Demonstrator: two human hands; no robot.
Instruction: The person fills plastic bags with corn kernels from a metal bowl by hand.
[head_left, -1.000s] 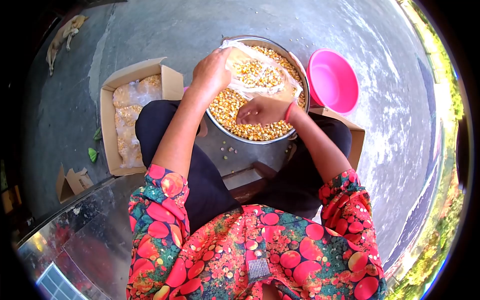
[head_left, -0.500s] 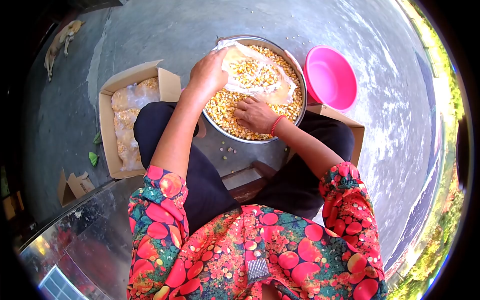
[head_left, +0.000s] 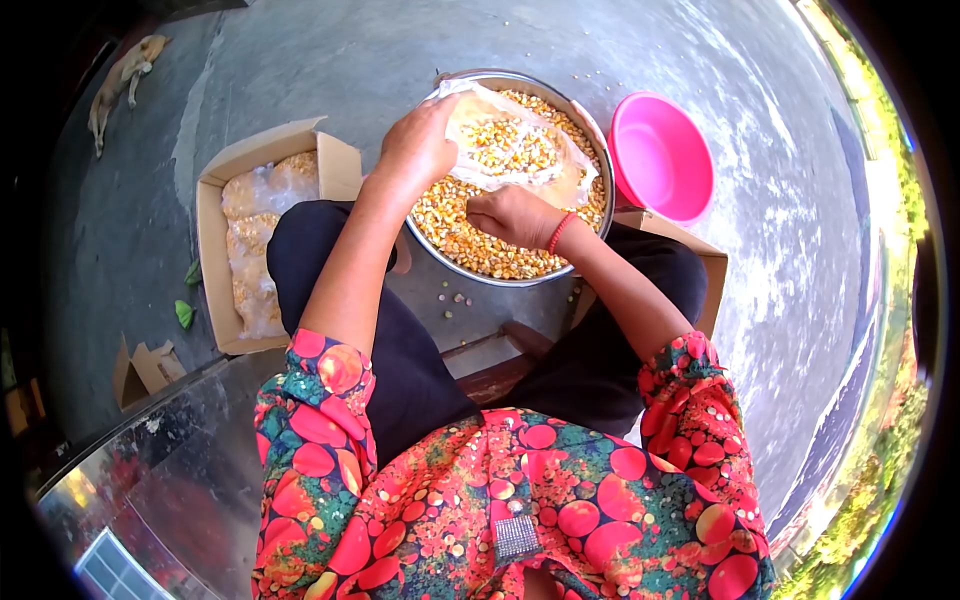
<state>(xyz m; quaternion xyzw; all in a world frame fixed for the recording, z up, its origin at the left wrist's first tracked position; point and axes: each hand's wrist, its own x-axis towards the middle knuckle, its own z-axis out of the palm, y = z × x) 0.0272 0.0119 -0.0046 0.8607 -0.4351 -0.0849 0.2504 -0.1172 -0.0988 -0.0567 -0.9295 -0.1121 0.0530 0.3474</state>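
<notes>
A round metal-rimmed basin (head_left: pixel 447 262) full of yellow corn kernels (head_left: pixel 470 243) lies in front of my knees. My left hand (head_left: pixel 418 140) grips the left edge of a clear plastic bag (head_left: pixel 573 160), which lies open over the corn with kernels in it. Just below the bag, my right hand (head_left: pixel 515 216), with a red bracelet on the wrist, is closed above the loose corn. Whatever its curled fingers hold is hidden.
A pink basin (head_left: pixel 662 158) stands right of the corn. At the left, a cardboard box (head_left: pixel 222 310) holds bags of corn. Another box (head_left: pixel 712 262) is beside my right knee. A dog (head_left: pixel 122 88) lies at the far left.
The right hand first lifted and spread over the corn, and has since closed and shifted slightly up and right. My left hand keeps its hold on the bag.
</notes>
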